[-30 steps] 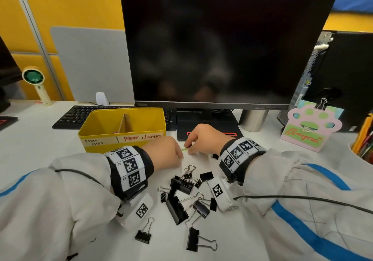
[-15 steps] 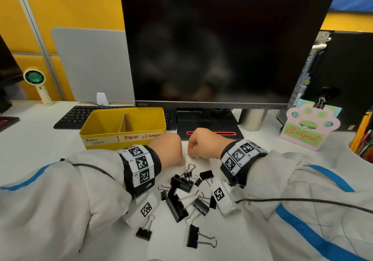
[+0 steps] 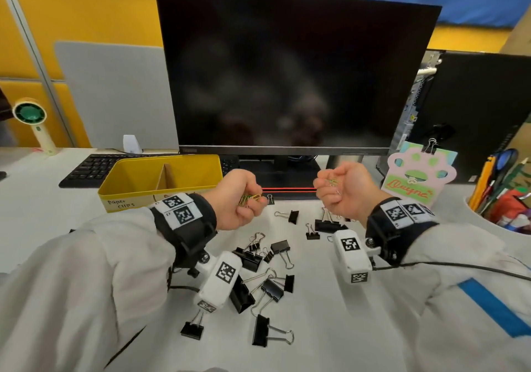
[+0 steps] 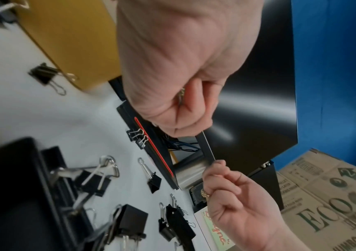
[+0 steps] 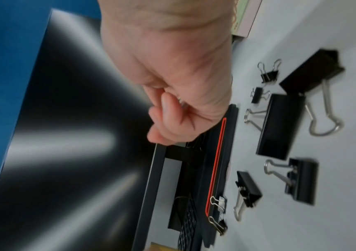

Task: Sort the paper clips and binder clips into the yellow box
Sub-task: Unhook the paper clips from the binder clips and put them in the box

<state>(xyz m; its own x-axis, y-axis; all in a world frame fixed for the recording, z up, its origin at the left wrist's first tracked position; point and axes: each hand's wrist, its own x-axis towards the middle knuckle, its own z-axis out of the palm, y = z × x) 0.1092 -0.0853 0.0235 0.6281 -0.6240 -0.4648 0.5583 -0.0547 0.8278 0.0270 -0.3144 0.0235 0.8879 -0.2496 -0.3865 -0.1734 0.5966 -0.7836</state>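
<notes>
My left hand (image 3: 253, 199) is raised above the desk and grips a bunch of green and yellow paper clips (image 3: 248, 199). It hovers just right of the yellow box (image 3: 123, 199), which has a middle divider. My right hand (image 3: 327, 187) is turned palm up further right, its fingers curled round a few paper clips (image 3: 333, 182). Several black binder clips (image 3: 270, 288) lie scattered on the white desk below both hands. In the left wrist view the left hand (image 4: 179, 103) closes on clips beside the yellow box (image 4: 71, 42). The right hand (image 5: 168, 115) is a fist above the binder clips (image 5: 280, 125).
A dark monitor (image 3: 287, 70) on a black base (image 3: 287, 182) stands right behind the hands. A keyboard (image 3: 92, 166) lies behind the box. A paw-shaped name tag (image 3: 416, 179) and a pen cup (image 3: 502, 199) stand at the right, a small fan (image 3: 30, 116) at far left.
Both hands have lifted off the desk, where they were close together, and moved apart. Each now holds paper clips, the right one turned palm up.
</notes>
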